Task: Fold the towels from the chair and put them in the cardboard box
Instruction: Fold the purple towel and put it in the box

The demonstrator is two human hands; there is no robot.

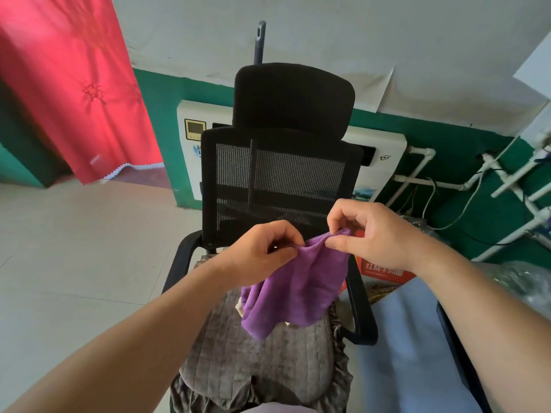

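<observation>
While both my hands work above chair [280, 180], purple towel [293, 289] hangs between them over seat cushion [256, 362]. Left hand [262, 251] pinches top edge of towel with thumb and fingers. Right hand [372, 234] pinches same edge just beside it. Towel's lower end touches cushion. Red box [384, 268] sits on floor right of chair, partly hidden.

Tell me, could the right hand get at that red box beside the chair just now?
Probably not at once: the right hand is pinching the purple towel, and the chair's armrest partly fronts the red box.
</observation>
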